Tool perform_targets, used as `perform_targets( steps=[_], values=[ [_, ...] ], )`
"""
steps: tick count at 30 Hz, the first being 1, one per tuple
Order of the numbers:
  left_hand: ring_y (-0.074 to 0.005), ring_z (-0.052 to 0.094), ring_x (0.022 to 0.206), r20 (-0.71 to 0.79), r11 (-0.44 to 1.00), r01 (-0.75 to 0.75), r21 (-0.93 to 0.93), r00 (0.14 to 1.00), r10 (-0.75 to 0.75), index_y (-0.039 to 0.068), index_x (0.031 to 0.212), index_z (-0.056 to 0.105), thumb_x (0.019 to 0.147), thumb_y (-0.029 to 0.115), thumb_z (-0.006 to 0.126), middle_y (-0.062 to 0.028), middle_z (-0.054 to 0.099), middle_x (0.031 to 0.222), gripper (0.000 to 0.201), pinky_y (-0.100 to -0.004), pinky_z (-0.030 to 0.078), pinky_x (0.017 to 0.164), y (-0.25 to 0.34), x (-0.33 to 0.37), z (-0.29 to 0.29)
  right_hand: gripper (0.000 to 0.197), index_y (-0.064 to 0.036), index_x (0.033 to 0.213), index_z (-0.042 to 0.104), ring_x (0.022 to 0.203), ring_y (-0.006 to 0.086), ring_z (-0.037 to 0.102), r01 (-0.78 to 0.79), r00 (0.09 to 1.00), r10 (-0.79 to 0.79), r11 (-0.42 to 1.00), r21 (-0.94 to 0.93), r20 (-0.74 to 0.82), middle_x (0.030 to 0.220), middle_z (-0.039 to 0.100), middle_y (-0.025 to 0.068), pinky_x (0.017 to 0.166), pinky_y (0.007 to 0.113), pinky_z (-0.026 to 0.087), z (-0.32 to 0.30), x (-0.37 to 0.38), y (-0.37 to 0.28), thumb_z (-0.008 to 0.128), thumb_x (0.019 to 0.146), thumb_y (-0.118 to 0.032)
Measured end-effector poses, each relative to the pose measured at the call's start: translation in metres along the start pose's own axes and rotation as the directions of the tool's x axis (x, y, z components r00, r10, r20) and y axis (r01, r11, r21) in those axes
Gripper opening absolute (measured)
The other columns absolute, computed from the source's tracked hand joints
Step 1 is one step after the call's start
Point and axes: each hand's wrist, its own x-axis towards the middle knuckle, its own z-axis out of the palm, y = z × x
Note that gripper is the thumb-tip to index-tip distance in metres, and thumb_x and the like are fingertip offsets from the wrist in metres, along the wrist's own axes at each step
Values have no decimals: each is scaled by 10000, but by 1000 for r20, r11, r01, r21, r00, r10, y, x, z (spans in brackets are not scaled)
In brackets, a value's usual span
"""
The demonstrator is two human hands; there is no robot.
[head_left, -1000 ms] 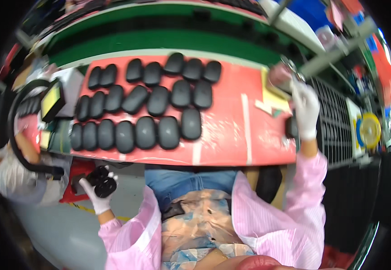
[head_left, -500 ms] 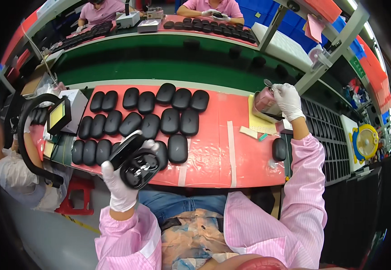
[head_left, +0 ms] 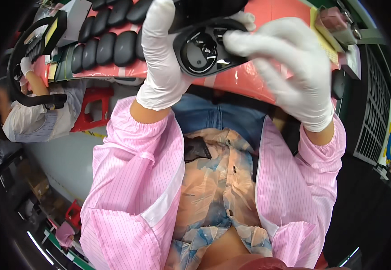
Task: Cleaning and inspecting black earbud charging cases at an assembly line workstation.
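In my gloved left hand [head_left: 159,67] sits a black earbud charging case [head_left: 218,66], held close with its lid [head_left: 204,11] raised. The thumb lies along the case's left side, while a fingertip shows beyond its far right edge. Glossy cavities inside the case hold dark shapes that look like earbuds. My gloved right hand [head_left: 299,72] reaches over from the right, its fingertips pressed together at the case's right cavity. Whatever lies between those fingertips is hidden. Slight motion blur covers this hand.
Rows of closed black cases [head_left: 110,47] lie on the red table mat [head_left: 258,83]. At the far right stand a pinkish container [head_left: 335,20] and a yellow pad [head_left: 319,31]. A black-framed lamp or magnifier [head_left: 53,33] and a co-worker's sleeve [head_left: 38,119] are at left.
My right hand has left the pinkish container and moved left to the open case. The case, in my left hand, now appears larger and higher in the picture. The view has tilted down.
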Motion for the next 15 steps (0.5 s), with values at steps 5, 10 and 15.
perform_targets(
  steps=[5, 10, 15],
  values=[
    [-284, 662, 932, -4, 988, 154, 27, 988, -153, -77, 1289, 513, 854, 746, 410, -221, 637, 1144, 937, -357, 548, 818, 0, -20, 14, 311, -46, 971, 718, 722, 176, 567, -107, 989, 114, 991, -78, 98, 793, 606, 36, 645, 302, 450, -7, -26, -2, 614, 717, 101],
    [-306, 643, 1004, 34, 995, 99, 26, 994, -100, -89, 1314, 476, 858, 719, 442, -243, 619, 1166, 929, -383, 530, 872, -3, -28, 9, 298, -43, 963, 717, 705, 162, 559, -29, 999, 30, 999, -39, 20, 782, 601, 38, 619, 270, 442, 6, -26, -7, 596, 733, 103],
    [-322, 642, 1010, 90, 999, 29, -18, 996, -27, -87, 1312, 470, 844, 737, 439, -253, 612, 1168, 948, -393, 535, 874, -8, -25, -2, 241, -25, 956, 708, 688, 178, 561, -221, 964, 213, 975, -34, -158, 785, 603, 54, 608, 272, 446, 6, -23, -8, 623, 755, 78]
  ],
)
